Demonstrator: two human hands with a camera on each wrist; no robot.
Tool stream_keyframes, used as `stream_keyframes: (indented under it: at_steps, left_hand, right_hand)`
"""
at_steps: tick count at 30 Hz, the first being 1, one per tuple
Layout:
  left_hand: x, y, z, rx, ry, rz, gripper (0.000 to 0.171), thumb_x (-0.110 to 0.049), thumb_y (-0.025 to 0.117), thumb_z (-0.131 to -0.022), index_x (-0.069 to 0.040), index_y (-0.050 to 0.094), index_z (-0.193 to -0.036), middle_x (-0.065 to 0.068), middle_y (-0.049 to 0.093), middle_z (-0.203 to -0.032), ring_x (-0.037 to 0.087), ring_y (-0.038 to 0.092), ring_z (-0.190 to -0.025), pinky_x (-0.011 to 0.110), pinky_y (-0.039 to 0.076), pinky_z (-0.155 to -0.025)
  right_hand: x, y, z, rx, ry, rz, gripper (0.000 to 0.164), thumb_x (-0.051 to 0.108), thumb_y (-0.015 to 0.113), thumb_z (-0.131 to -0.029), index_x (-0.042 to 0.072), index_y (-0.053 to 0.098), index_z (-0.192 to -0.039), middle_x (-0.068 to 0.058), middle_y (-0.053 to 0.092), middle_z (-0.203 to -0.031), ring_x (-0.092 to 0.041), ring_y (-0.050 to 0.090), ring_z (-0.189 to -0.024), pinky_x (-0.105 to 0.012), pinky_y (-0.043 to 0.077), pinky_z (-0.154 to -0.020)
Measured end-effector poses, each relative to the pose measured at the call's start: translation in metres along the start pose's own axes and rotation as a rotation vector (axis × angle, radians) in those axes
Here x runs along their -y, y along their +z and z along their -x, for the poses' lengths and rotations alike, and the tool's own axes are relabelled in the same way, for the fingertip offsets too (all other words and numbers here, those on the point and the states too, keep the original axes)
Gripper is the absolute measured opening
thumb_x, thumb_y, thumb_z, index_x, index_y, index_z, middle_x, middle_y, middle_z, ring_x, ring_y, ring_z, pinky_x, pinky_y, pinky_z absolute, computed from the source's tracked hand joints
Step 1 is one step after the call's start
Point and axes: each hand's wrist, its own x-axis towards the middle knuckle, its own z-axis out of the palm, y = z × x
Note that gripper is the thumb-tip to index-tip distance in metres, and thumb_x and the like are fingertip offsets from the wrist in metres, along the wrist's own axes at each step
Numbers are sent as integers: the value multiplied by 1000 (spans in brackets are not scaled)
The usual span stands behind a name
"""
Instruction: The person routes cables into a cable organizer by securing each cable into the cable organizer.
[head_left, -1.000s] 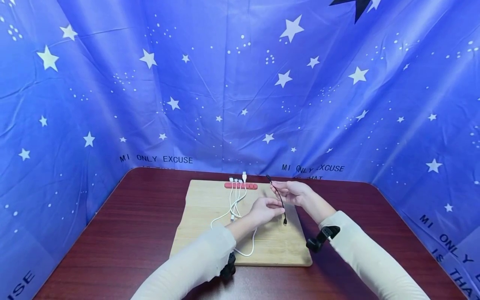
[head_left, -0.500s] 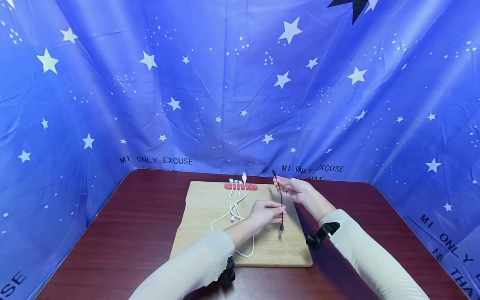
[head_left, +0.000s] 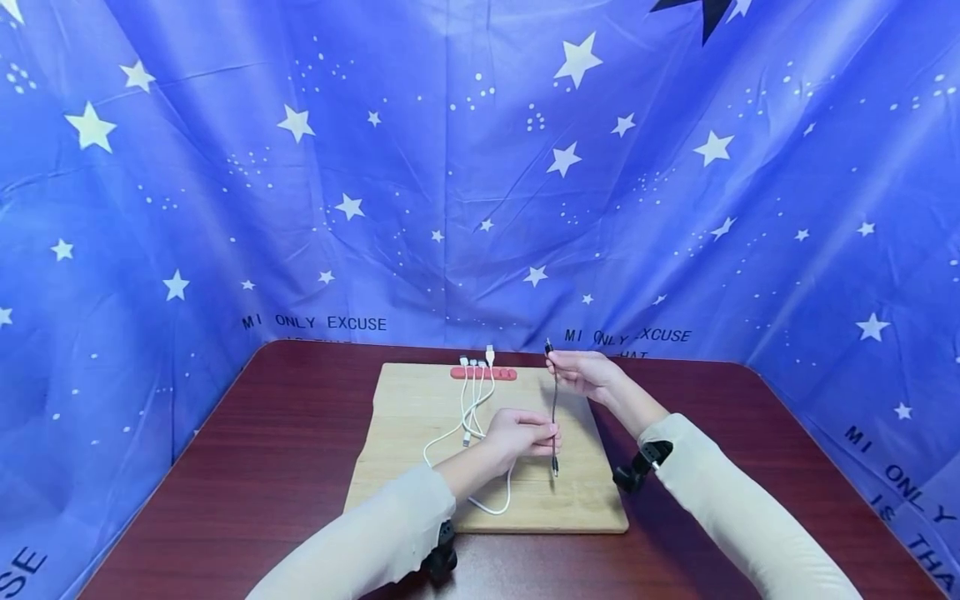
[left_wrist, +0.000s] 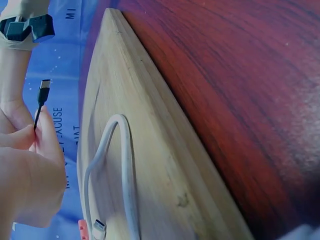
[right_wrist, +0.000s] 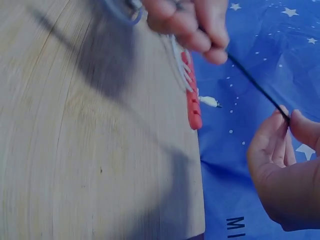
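A short black USB cable [head_left: 554, 402] hangs nearly straight up and down between my two hands, above the right part of the wooden board [head_left: 420, 392]. My right hand [head_left: 592, 375] pinches it just below its upper plug. Lower down, my left hand [head_left: 521, 433] grips it between thumb and fingers, a little above the lower end. That lower plug [left_wrist: 44, 90] sticks out past the left fingertips in the left wrist view. At the board's far edge lies a red cable holder [head_left: 483, 374] with several white cables [head_left: 470, 412] seated in its left slots; its right end holds none.
The white cables trail in loops over the board, one loop [head_left: 495, 510] reaching near its front edge. A dark red wooden table [head_left: 285, 433] lies under the board. A blue star-printed curtain [head_left: 450, 167] stands behind and at both sides.
The black cable has gone from slanted and bowed to nearly upright and straight. My left hand has shifted slightly left and down; my right hand has risen a little, still pinching the upper end.
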Motion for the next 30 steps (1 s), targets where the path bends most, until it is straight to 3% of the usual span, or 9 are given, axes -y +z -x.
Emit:
stream_keyframes:
  at_steps: [6, 13, 22, 30]
  left_hand:
    - [2, -6, 2, -47, -4, -6, 25, 6, 66, -84, 17, 64, -106, 29, 71, -92, 19, 73, -70, 32, 61, -74]
    - [2, -16, 3, -58, -2, -16, 23, 6, 67, -83, 16, 65, -105, 29, 71, -93, 21, 74, -72, 32, 61, -74]
    - [-4, -33, 2, -69, -18, -31, 29, 7, 66, -83, 16, 62, -110, 29, 71, -97, 22, 74, -75, 30, 61, -75]
    - [-15, -45, -2, -82, -35, -33, 30, 8, 66, -83, 16, 61, -111, 25, 73, -91, 13, 71, -67, 29, 61, -76]
  right_hand:
    - [-3, 4, -5, -1, -6, 28, 24, 8, 50, -99, 16, 69, -85, 6, 69, -73, -2, 64, -69, -13, 54, -68]
    - [-3, 12, -11, -20, -10, 23, 15, 6, 53, -97, 9, 66, -91, 3, 71, -74, -5, 67, -69, -16, 57, -70]
    - [1, 19, -24, -22, 71, -1, 29, 4, 49, -97, 12, 68, -77, 3, 70, -70, -6, 66, -68, -18, 58, -69]
    - [2, 23, -39, -35, 61, -18, 32, 1, 51, -96, 14, 70, -74, 3, 71, -73, -5, 67, -72, -18, 58, -70]
